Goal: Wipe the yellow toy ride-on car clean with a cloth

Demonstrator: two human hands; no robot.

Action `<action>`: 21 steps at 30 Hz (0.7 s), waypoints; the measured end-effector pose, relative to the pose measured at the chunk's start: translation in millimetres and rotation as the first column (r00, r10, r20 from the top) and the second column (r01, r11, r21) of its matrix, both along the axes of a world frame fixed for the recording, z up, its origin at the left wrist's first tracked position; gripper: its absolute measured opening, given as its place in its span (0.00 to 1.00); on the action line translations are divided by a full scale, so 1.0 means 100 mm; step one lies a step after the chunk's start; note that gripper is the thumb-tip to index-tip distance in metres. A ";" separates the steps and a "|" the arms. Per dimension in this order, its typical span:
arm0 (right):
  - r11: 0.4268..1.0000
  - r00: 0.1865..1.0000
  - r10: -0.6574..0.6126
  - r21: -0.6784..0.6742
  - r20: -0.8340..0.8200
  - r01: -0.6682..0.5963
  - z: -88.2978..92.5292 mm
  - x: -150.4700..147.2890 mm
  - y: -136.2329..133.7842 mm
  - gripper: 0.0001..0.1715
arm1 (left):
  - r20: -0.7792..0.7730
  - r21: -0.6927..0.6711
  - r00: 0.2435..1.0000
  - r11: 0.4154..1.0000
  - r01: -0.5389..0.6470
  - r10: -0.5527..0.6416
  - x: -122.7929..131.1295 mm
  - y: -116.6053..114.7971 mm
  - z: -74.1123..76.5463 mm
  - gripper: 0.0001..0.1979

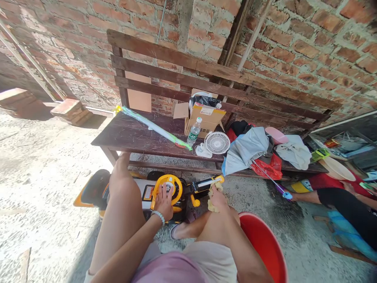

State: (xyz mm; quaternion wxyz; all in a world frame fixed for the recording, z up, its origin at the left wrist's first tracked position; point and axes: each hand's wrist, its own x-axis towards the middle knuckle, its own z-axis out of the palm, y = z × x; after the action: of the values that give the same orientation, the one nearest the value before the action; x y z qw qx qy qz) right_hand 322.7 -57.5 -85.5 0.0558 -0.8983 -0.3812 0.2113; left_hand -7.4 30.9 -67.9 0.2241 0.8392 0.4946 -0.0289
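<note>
A yellow and black ride-on toy digger stands between my legs. Its yellow steering wheel has my left hand lying on it, fingers stretched out over the hub. A bead bracelet circles that wrist. My right hand is closed on a crumpled, pale yellow cloth, close to the end of the digger's boom. Part of the cloth is hidden under the fingers. Beside my right leg is a red bucket.
A dark wooden bench runs along the brick wall. On it are a cardboard box, a water bottle, a white fan, a long wrapped tube and a silver umbrella. Another person's arm reaches in at right.
</note>
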 end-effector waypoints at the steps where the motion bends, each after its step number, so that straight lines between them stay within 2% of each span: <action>1: 0.999 1.000 -0.018 -0.026 -0.012 0.018 -0.01 -0.02 0.02 0.47 | -0.008 -0.003 1.000 1.000 0.006 -0.006 0.00 0.00 0.01 0.50; 3: 0.991 0.993 -0.107 -0.089 -0.057 0.102 -0.02 -0.04 0.04 0.50 | -0.020 -0.010 0.999 1.000 0.025 -0.025 0.00 0.01 0.04 0.50; 5: 0.981 0.979 -0.181 -0.084 -0.090 0.174 -0.05 -0.05 0.06 0.53 | -0.028 -0.018 0.999 0.999 0.037 -0.037 -0.01 0.02 0.05 0.49; 9: 0.970 0.966 -0.242 -0.031 -0.090 0.240 -0.14 -0.16 0.08 0.53 | -0.037 -0.024 0.999 0.999 0.027 -0.028 -0.01 0.02 0.05 0.50; 12: 0.965 0.960 -0.261 -0.008 -0.107 0.261 -0.19 -0.36 0.10 0.51 | -0.053 -0.023 0.998 1.000 0.015 -0.017 0.01 0.02 0.05 0.51; 15: 0.985 0.976 -0.170 0.011 -0.134 0.173 -0.23 -0.66 0.07 0.50 | -0.053 -0.022 0.998 1.000 0.020 -0.021 0.02 0.02 0.04 0.51; 18: 1.000 0.991 -0.005 0.017 -0.133 0.008 -0.24 -0.91 -0.01 0.51 | -0.051 -0.015 0.999 1.000 0.016 -0.017 0.02 0.03 0.02 0.51; 21: 0.989 0.986 0.143 -0.027 -0.091 -0.146 -0.22 -0.94 -0.10 0.51 | -0.053 -0.016 0.999 1.000 0.012 -0.013 0.01 0.03 0.02 0.51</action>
State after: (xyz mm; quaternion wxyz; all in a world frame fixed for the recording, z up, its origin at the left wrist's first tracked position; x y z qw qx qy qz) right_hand 228.3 -67.2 -107.3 0.0421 -0.8590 -0.4387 0.2607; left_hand -6.2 34.1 -66.4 0.2174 0.8394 0.4949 -0.0565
